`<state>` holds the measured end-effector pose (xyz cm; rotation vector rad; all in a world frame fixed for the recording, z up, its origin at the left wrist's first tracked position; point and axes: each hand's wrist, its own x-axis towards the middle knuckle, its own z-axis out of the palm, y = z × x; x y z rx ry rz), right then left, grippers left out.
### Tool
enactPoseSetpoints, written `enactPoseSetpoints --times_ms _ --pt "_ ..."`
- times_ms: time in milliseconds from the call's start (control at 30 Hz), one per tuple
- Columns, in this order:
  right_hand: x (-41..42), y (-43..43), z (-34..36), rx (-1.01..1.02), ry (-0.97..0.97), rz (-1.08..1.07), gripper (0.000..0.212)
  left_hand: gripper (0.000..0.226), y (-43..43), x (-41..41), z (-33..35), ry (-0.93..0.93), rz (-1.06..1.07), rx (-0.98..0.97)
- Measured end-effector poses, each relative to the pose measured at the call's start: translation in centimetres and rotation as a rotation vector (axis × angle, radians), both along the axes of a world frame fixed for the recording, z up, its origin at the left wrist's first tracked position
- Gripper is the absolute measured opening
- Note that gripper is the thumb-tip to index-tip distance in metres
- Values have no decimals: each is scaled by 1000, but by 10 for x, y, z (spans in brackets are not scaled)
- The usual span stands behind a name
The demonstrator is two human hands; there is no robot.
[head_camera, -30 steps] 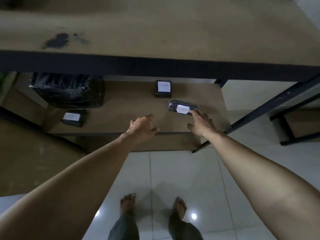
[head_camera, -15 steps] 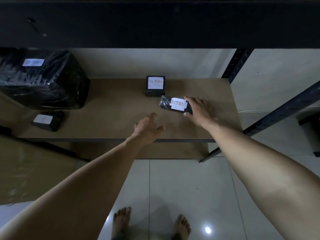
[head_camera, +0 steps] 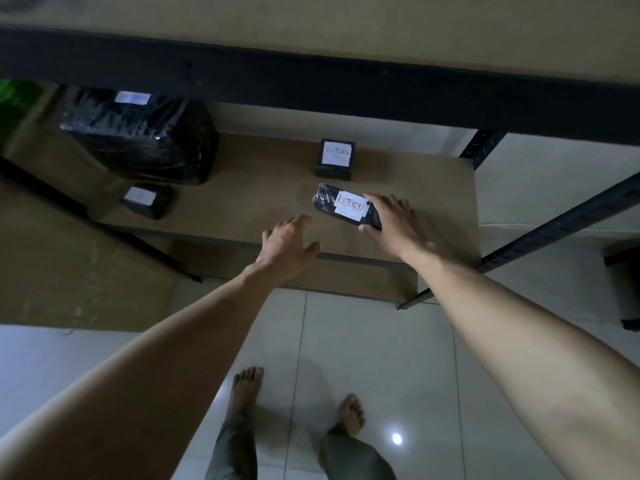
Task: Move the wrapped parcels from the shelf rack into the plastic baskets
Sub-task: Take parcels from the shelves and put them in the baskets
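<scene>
On the lower shelf [head_camera: 263, 188] of the rack, the flat parcel [head_camera: 327, 202] lies label-up with RETURN readable. Your right hand [head_camera: 391, 223] grips its right end, thumb against the near edge and fingers draped over the far side, clamped on the wrap. That end grip makes sense, I judge, because the parcel is low and flat and gives you little to take from above. Your right arm reaches forward almost straight, wrist low. Your left hand [head_camera: 285, 247] hovers just left of the parcel and nearer to you, over the shelf's front edge. Its fingers are apart and hold nothing, likely ready to support the free end. Just behind the parcel stands a small cube parcel [head_camera: 335, 157]. Well to its left sit a small labelled parcel [head_camera: 147, 200] and, further back, a large wrapped parcel [head_camera: 138, 136]. No basket is in view.
</scene>
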<state>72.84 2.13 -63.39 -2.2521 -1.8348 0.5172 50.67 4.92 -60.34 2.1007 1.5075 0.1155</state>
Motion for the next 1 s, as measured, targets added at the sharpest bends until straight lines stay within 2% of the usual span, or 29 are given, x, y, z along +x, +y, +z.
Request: enactPoseSetpoints --times_ms 233,400,600,800,1000 --pt "-71 -33 78 -2 75 92 66 52 -47 -80 72 -3 125 -3" --pt "-153 -40 132 37 221 253 67 47 -66 -157 130 -46 212 82" --pt "-292 -14 194 136 275 404 66 38 -67 -291 187 -62 348 210" --pt "-434 16 237 213 220 436 67 41 -74 -441 225 -4 419 322" --pt "-557 29 264 293 220 450 65 39 -86 -567 244 39 467 336"
